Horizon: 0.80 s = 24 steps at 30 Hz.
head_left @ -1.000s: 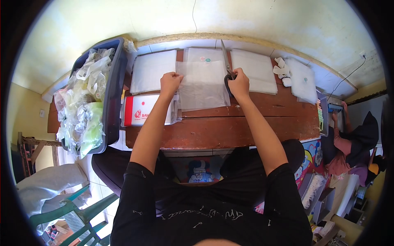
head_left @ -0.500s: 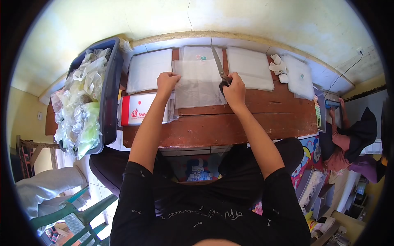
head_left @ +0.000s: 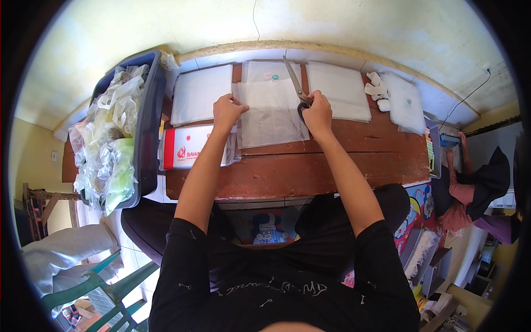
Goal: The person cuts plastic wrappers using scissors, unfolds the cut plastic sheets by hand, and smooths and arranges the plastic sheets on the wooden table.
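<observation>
My left hand (head_left: 228, 112) pinches the left edge of a clear plastic bag (head_left: 268, 119) that lies on the middle stack. My right hand (head_left: 317, 113) is closed round the dark handles of large scissors (head_left: 296, 79), whose blades point up and away over the right part of the bag. Two small round marks, red and green, show near the far end of the middle stack. A stack of clear plastic (head_left: 202, 94) lies to the left, and another (head_left: 337, 91) to the right. Below my left wrist is a red and white pack (head_left: 188, 148).
A dark tub (head_left: 148, 124) full of plastic scraps stands left. On the brown wooden table (head_left: 310, 171), white strips (head_left: 376, 88) and another plastic stack (head_left: 404, 102) lie right. A grey box (head_left: 434, 146) is at the right edge. Another person (head_left: 470, 188) is beyond it.
The scissors have swung from upright to leaning left over the bag, with my right hand shifting slightly left. The fingers of my left hand have changed their pose slightly at the bag's edge.
</observation>
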Tool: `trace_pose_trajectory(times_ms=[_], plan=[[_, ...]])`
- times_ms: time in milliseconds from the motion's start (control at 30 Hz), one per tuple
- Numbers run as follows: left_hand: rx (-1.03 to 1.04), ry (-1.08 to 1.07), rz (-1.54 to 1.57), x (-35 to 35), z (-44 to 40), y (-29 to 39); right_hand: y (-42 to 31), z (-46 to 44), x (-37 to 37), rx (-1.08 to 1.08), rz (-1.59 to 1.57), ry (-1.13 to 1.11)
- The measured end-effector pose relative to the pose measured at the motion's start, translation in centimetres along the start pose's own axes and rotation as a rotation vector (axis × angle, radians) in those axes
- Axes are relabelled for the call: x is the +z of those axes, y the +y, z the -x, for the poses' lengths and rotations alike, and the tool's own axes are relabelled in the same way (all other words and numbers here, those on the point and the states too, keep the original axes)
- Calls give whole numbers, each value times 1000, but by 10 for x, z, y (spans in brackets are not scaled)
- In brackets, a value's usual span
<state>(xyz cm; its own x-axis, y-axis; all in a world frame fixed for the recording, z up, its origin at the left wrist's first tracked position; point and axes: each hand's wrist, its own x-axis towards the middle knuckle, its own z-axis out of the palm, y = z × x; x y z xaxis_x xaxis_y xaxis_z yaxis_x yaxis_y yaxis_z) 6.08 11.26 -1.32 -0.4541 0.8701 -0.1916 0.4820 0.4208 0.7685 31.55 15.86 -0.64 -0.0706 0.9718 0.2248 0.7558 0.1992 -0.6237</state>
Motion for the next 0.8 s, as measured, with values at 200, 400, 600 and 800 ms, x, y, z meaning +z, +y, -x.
trace_pose_trajectory(times_ms=[200,400,600,800], plan=[[29,29,-86,0,0,1,0,4,0,-15,-5,26],[17,53,-136,0,-1,1,2,8,1,-24,-48,51],[39,8,-148,0,-7,-10,2,6,4,-24,-39,55],[84,37,-204,0,7,1,-1,5,1,-28,17,12]])
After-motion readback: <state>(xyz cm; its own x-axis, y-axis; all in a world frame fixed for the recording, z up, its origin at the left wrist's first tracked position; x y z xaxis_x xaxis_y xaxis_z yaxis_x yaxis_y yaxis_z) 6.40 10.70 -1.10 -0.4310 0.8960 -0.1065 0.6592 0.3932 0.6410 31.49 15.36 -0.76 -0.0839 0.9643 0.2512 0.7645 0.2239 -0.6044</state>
